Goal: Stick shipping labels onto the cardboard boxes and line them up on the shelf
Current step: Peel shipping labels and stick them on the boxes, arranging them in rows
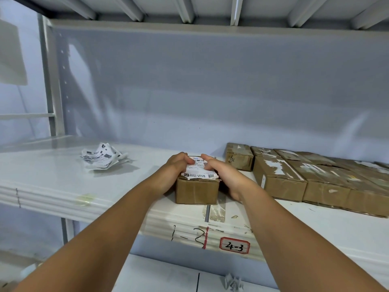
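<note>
Here we hold the small cardboard box near the front edge of the shelf, left hand and right hand curled round its sides, thumbs on the shipping label atop it; whether it lies fully flat we cannot tell. A row of boxes stands just right; crumpled labels lie well left.

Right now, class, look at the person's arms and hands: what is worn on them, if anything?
Nothing is worn. The left forearm and right forearm are bare as far as the frame shows, with no sleeves. The left hand and right hand carry no gloves, watch, bracelet or visible ring, and no markings show.
</note>
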Demonstrator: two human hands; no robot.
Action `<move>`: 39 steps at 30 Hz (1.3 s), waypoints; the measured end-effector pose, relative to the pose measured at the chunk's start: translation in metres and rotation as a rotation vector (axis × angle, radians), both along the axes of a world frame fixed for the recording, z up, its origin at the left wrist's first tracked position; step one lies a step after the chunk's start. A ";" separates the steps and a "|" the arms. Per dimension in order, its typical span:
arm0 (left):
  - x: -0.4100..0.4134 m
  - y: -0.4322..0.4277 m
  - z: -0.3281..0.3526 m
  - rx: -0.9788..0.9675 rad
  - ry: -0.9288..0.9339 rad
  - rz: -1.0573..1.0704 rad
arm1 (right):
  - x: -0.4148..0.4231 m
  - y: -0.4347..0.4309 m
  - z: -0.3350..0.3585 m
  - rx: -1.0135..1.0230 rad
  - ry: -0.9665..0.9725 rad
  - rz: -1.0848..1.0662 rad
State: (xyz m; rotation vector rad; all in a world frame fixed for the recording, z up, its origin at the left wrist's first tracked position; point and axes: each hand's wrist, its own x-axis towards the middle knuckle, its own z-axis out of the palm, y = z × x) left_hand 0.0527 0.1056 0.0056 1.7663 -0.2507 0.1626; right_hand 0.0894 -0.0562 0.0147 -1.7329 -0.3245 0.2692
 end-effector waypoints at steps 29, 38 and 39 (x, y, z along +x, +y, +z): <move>-0.010 0.000 -0.007 0.242 -0.301 0.128 | -0.014 -0.011 0.001 -0.001 -0.057 -0.076; 0.000 -0.002 -0.014 0.599 -0.424 0.419 | -0.009 -0.007 -0.012 -0.275 -0.381 -0.092; 0.002 -0.002 -0.013 0.625 -0.429 0.419 | -0.007 -0.007 -0.013 -0.319 -0.418 -0.135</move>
